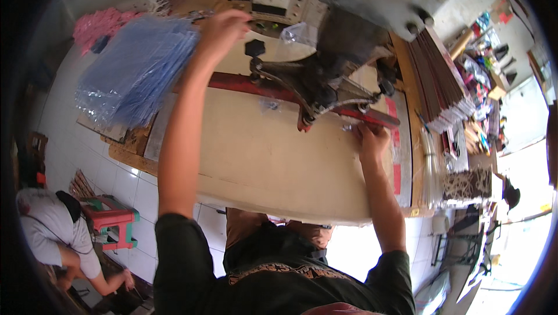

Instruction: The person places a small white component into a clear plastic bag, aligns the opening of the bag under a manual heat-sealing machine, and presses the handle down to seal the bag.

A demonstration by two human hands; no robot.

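My left hand (226,29) is raised over the far left of the work table, beside a beige control box (276,1) with dials. Its fingers are bent and slightly blurred, and what they hold, if anything, is not visible. My right hand (374,139) is closed, fingers pressed together, just below the right end of a long red bar (241,82). A small shiny clear scrap (347,128) lies by its fingertips. The bar hangs under a dark metal press head (343,42) with bracket arms, above a tan mat (279,152). Another clear scrap (269,104) lies near the bar's middle.
Blue clear plastic sheets (139,65) are piled at the left, with pink material (104,24) behind. Stacked dark-red panels (439,74) stand at the right. A black knob (254,47) sticks up near the press. At lower left, another person (58,233) bends by a red-green stool (116,225).
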